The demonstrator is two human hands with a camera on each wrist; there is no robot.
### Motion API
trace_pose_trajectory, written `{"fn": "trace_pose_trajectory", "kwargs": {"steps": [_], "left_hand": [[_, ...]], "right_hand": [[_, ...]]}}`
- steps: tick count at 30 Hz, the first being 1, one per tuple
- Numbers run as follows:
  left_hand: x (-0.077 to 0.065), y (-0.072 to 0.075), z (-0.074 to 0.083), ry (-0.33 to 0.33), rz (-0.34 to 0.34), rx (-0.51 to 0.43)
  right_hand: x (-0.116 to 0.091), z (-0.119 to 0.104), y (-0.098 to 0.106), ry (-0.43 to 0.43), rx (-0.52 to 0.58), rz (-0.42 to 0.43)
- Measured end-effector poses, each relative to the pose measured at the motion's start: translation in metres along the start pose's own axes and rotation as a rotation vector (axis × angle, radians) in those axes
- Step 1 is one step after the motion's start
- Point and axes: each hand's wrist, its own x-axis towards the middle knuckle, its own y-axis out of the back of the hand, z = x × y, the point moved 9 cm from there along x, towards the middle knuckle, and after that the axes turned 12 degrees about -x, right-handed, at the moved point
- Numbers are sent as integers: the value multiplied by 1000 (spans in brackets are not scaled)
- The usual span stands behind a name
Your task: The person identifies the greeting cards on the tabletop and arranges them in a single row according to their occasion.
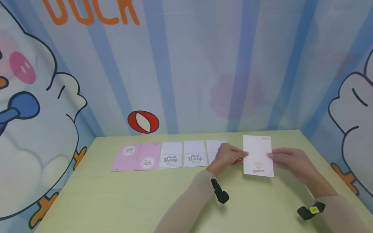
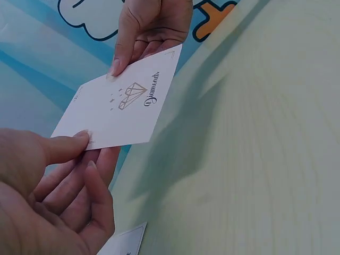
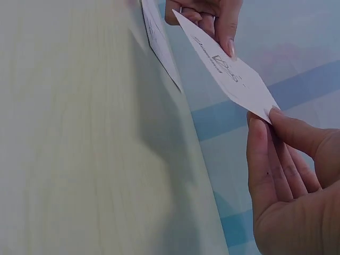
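Both hands hold a white card (image 1: 257, 153) above the table's right part; it bears a gold diamond drawing and the word "Diamonds". My left hand (image 1: 226, 155) pinches its left edge between thumb and fingers, as the left wrist view also shows on the card (image 2: 122, 103). At the opposite edge my right hand (image 1: 291, 160) pinches it, thumb on the printed face. Behind the left hand lies a white card (image 1: 215, 145), partly hidden by that hand. Left of it are two white "Thank you" cards (image 1: 195, 158) and two pink cards (image 1: 148, 157) in a row.
The pale yellow-green table (image 1: 116, 200) ends at a blue striped cloth backdrop (image 1: 192, 81) printed with cartoon ducks. A red and white ball (image 1: 143, 122) is printed low on the cloth, behind the card row. Black straps (image 1: 220, 192) circle both wrists.
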Motion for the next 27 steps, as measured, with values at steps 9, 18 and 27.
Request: {"fn": "trace_pose_trajectory", "kwargs": {"steps": [9,18,27], "left_hand": [[20,14,-1,-13,45,-3],[37,20,-2,5,110,72],[48,23,-3,-30,179,254]], "right_hand": [[36,9,-13,-76,290,-83],[56,2,-14,-75,216,-41],[77,6,-16,-109,27,-11]]}}
